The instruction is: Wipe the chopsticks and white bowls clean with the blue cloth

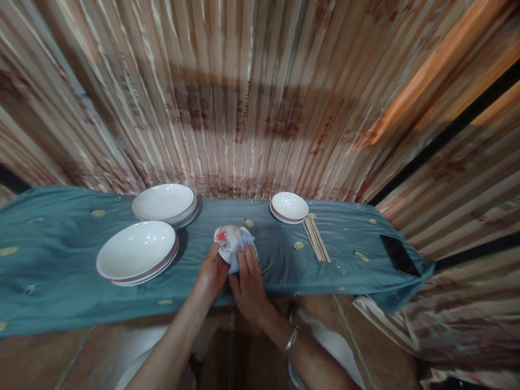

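Note:
A small white bowl (pixel 228 241) with a red floral mark on its outer side is held over the front middle of the table. My left hand (pixel 212 269) grips its left edge, thumb on the near side. My right hand (pixel 248 279) presses a light blue cloth (pixel 234 265) against the bowl's right part, fingers close together. Part of the cloth and the bowl's near edge are hidden under my fingers.
Two stacks of larger white dishes, a near stack (pixel 136 252) and a far stack (pixel 164 201), stand at left. Right of the middle are stacked small bowls (pixel 290 207) and several chopsticks (pixel 317 239). A black phone (pixel 400 255) lies on the green tablecloth (pixel 280 271); a curtain (pixel 244 108) hangs behind.

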A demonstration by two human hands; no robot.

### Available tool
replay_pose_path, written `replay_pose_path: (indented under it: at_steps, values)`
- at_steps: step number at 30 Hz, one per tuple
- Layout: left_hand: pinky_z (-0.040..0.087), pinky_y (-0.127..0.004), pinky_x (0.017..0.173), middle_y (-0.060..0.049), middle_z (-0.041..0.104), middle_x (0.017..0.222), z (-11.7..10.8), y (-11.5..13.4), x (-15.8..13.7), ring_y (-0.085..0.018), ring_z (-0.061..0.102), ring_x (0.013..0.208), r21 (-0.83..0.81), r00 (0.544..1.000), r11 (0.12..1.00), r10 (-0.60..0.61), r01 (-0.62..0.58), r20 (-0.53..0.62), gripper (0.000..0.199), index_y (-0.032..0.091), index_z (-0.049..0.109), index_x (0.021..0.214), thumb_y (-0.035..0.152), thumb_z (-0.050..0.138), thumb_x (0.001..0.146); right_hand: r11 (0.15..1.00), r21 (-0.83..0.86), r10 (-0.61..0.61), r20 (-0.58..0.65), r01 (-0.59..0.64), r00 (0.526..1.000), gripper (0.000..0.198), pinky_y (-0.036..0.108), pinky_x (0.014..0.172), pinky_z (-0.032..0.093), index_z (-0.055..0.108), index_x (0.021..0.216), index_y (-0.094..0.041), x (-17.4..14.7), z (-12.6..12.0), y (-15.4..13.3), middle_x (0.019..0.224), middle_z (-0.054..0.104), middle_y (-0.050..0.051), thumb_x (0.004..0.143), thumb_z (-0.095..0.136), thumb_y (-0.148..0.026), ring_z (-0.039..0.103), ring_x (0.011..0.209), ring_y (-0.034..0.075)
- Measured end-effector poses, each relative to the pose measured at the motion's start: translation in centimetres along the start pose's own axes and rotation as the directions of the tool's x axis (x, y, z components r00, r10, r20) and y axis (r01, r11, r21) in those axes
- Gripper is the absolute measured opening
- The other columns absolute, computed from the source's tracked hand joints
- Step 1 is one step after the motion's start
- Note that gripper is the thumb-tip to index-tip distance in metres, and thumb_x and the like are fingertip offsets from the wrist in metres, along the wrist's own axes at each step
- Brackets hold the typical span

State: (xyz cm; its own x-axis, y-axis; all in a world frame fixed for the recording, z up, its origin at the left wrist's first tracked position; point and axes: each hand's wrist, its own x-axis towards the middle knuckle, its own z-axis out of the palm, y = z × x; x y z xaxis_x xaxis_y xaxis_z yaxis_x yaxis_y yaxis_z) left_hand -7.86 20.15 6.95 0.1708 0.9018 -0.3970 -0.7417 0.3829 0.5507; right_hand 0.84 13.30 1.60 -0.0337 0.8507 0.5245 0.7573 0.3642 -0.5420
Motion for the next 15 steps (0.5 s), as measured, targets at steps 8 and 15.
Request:
replay_pose_path:
  at_steps: [8,15]
  values:
    - [0.046,-0.033,0.092,-0.008,0.072,0.096,-0.4,-1.0,-0.3,-0.022,0.064,0.099,0.133,0.983,0.985,0.092,-0.113,0.156,0.023,0.014,0.067,0.094,0.028,0.063,0.076,0.994,-0.098,-0.039,0.006,0.039,0.999,0.059,0.054,0.112,0.026,0.018,0.147,-0.016,2.1,-1.9,0.9,0.153,0.023,0.014,0.093,0.037,-0.027,0.012,0.143,0.027]
    - [0.043,-0.037,0.095,-0.008,0.071,0.1,-0.4,-1.2,-1.1,-0.025,0.06,0.107,0.194,0.97,0.972,0.09,-0.135,0.227,0.034,0.015,0.066,0.097,0.034,0.071,0.07,0.988,-0.149,-0.054,-0.071,0.043,0.996,0.052,0.053,0.111,0.028,0.027,0.143,-0.014,3.2,-2.3,1.8,0.148,0.03,0.015,0.093,0.036,-0.026,0.018,0.141,0.026]
